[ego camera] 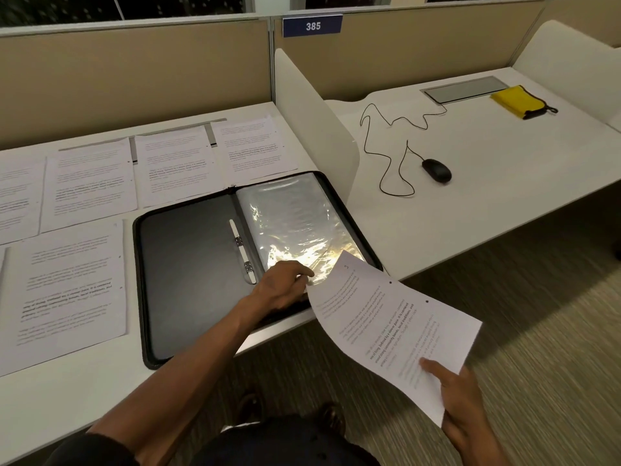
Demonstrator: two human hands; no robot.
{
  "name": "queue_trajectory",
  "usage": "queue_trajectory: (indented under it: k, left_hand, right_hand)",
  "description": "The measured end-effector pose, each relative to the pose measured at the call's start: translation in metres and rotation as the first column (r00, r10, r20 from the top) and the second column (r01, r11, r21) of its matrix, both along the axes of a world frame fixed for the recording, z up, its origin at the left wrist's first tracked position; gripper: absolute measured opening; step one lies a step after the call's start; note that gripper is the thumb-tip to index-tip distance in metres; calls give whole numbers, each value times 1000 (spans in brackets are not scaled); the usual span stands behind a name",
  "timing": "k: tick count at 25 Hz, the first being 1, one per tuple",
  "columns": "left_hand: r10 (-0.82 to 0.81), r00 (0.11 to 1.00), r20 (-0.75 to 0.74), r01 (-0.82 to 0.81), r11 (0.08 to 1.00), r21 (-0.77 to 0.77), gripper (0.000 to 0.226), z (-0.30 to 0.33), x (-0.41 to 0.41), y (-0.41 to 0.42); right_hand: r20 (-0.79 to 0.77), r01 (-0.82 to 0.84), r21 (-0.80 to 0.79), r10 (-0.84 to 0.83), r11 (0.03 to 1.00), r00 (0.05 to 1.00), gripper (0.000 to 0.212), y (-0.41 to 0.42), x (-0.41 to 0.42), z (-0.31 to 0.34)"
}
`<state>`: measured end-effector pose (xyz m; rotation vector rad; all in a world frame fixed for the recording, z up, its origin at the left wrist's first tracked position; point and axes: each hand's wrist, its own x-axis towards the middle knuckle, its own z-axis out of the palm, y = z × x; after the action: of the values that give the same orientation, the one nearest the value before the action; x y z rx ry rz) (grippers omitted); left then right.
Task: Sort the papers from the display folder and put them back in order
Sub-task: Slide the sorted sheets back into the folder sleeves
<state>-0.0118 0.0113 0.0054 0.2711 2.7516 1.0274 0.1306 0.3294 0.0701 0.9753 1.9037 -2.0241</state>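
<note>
At the folder's near corner, my left hand (282, 287) pinches the edge of a plastic sleeve (295, 223), fingers curled on it. My right hand (460, 401) grips a printed sheet (386, 317) by its near corner, its far end touching that sleeve. Black folder (188, 264) lies open on the desk (84, 391); more papers (90, 183) spread out to its left.

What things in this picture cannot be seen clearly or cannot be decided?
- Head view: the text on the held sheet and on the sheets on the desk is too blurred to read, so their order is unknown.
- The left hand fingertips at the plastic sleeve: glare and the sheet hide the grip.
- The leftmost sheets are cut off by the left edge.
</note>
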Motion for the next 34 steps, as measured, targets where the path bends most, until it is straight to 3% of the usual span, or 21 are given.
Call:
queue_trajectory:
  k: [2,4,9,14,22,24,28,34]
  left_hand:
    - [55,997,55,-61,993,105,45,4,-3,-2]
    - [72,994,82,-80,991,110,47,5,-5,-2]
    - [-74,996,-55,63,981,-182,35,-4,5,9]
    - [-126,980,-154,79,956,-283,31,-6,14,21]
    - [-80,997,-25,59,885,-463,56,-5,37,37]
    - [5,999,-40,-21,911,-411,61,-9,48,43]
    - [200,936,-289,-259,949,-180,54,-11,90,60]
    - [264,961,-82,-257,963,85,56,-24,124,71]
  right_hand:
    - [-11,10,19,-10,1000,1000,29,-1,1,-2]
    - [-3,19,29,-19,999,1000,28,0,3,-7]
    - [31,-30,0,30,1000,999,30,-2,5,-14]
    - [1,35,18,-35,999,999,30,-9,8,-20]
    - [-54,101,49,-99,994,994,26,-30,10,-24]
    - [-50,101,93,-96,991,994,27,-34,10,-28]
    - [-27,118,103,-116,988,993,20,-37,10,-31]
    - [-23,81,123,-79,989,997,24,-34,10,-36]
